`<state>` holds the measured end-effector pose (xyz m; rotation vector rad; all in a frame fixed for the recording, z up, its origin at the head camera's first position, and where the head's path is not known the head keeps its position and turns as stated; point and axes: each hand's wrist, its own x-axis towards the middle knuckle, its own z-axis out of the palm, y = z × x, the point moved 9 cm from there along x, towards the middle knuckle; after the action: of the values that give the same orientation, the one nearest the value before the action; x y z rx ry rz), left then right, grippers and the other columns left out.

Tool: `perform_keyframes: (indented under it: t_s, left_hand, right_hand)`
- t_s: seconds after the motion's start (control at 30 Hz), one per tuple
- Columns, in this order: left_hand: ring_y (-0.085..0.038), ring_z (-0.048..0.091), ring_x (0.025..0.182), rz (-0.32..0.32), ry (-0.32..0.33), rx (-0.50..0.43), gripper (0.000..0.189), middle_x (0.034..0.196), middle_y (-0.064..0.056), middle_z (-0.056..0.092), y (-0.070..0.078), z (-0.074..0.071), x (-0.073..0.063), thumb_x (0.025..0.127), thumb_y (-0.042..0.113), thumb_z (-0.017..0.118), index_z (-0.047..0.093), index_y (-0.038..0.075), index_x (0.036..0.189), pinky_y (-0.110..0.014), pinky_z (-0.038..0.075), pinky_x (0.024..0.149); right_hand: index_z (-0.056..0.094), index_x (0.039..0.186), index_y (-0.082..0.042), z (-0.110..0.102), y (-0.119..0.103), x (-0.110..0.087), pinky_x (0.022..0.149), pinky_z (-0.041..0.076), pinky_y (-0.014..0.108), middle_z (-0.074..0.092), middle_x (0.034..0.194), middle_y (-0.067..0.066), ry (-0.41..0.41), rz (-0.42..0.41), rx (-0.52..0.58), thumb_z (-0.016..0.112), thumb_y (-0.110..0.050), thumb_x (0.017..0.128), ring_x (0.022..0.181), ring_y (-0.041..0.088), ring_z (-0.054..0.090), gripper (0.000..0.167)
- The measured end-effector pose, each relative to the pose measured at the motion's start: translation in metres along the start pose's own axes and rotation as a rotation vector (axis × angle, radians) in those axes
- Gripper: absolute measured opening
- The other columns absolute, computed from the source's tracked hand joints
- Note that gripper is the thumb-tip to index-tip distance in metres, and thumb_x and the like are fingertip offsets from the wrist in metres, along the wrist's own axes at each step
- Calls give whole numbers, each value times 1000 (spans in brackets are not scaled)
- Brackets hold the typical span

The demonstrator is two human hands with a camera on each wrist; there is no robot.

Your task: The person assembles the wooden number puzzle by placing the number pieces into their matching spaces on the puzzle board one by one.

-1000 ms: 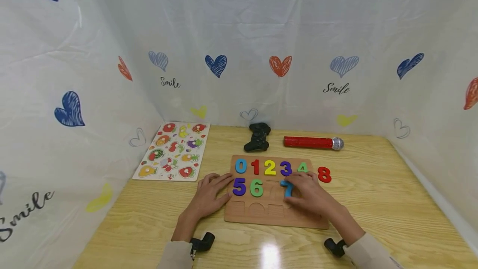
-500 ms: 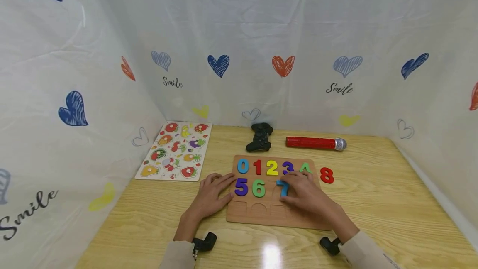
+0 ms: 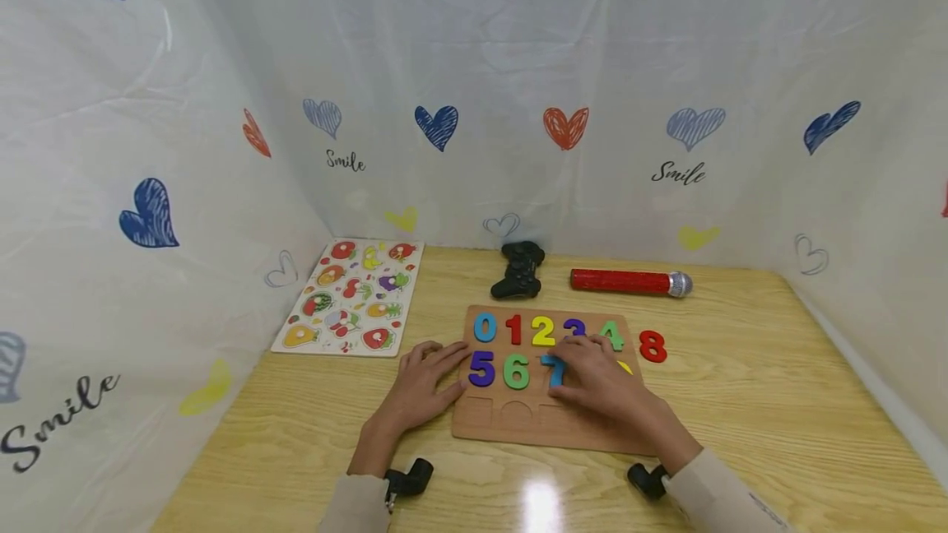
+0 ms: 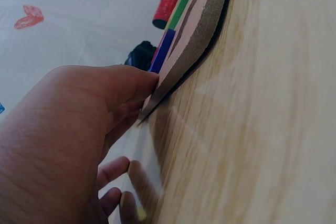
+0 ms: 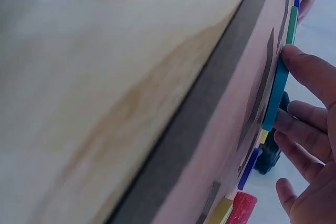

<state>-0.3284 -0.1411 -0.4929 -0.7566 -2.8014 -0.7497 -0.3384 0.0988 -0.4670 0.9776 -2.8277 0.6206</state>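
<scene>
A wooden number puzzle board [image 3: 474, 426] lies on the table with coloured digits on it. My right hand [image 3: 603, 377] pinches the blue number 7 [image 3: 553, 364] between thumb and fingers, just right of the green 6 [image 3: 516, 371]. In the right wrist view, the 7 [image 5: 276, 93] sits close over the board, thumb at one end and fingertips at the other. My left hand [image 3: 422, 385] touches the board's left edge beside the purple 5 [image 3: 482, 368], fingers relaxed. Partly hidden behind my right hand is a yellow piece [image 3: 625, 368]. Off the board's right edge lies a red 8 [image 3: 652, 346].
Behind the puzzle are a black game controller [image 3: 518, 271] and a red toy microphone [image 3: 629, 281]. A fruit picture board [image 3: 348, 298] lies at the back left. A white curtain [image 3: 489, 48] printed with hearts encloses the table on three sides.
My right hand has slid the blue 7 leftward over the board, closer to the green 6. The yellow piece now shows beyond that hand. My left hand stays at the board's edge.
</scene>
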Motion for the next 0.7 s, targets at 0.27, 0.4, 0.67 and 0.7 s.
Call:
perform_keyframes:
  t_s: [0.27,0.4,0.67,0.7]
  left_hand:
    - [-33,40,129,8,28,-3,50,149,-1,51,1,2,2,99,38,60,57,18,145,-59,28,100]
    - [-33,40,129,4,26,-12,50,150,0,50,1,0,2,98,37,61,57,18,145,-59,27,101]
    - [-32,39,131,-13,-8,1,52,151,2,48,-1,2,2,99,41,58,55,20,146,-59,27,101]
    - [-31,39,131,-16,-11,0,52,152,2,48,-2,2,1,99,41,58,55,20,147,-59,27,101]
  right_hand:
    - [71,123,-13,2,0,4,104,24,59,61,130,7,2,16,-8,83,-39,82,129,30,47,50]
    - [72,121,-14,0,0,6,103,24,59,61,130,7,13,15,-18,84,-39,81,129,30,47,49]
    - [68,127,-12,-4,3,-1,104,21,63,65,127,2,26,31,-16,80,-37,86,131,31,46,50]
    - [68,128,-12,-6,4,-3,105,20,63,66,126,1,29,33,-8,80,-35,87,132,31,46,49]
